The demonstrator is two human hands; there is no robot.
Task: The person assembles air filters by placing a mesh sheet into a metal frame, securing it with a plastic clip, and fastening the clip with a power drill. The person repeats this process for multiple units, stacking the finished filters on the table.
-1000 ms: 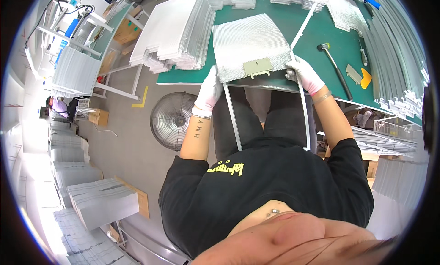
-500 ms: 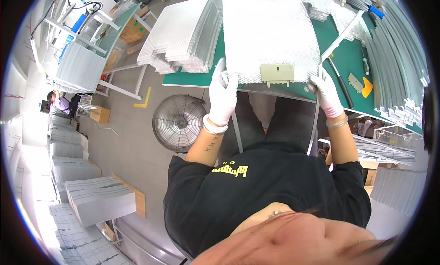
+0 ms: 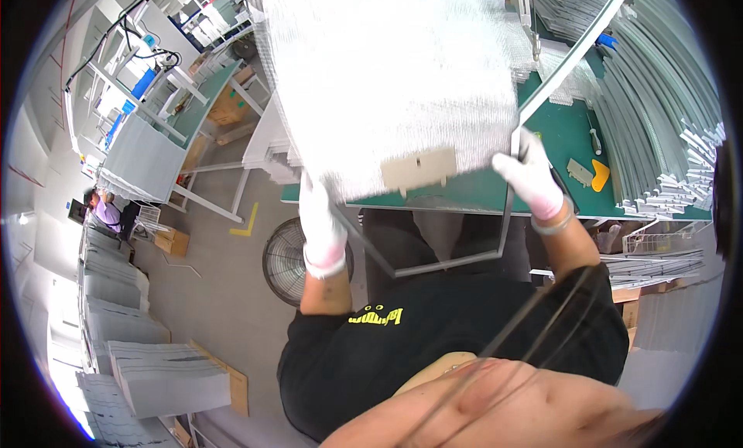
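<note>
Right hand [image 3: 529,173] pinches the frame [image 3: 449,264], left hand [image 3: 323,225] is at the mesh [image 3: 387,84] edge, can't tell its grip; opposite sides, probably for balance.

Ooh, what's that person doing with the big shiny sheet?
They're holding it up at a green table with gloved hands. The left hand is at the near left corner of the sheet, and the right hand holds a thin frame by the near right corner. The frame also shows below the sheet, over the lap. A tan plate is at the sheet's near edge.
</note>
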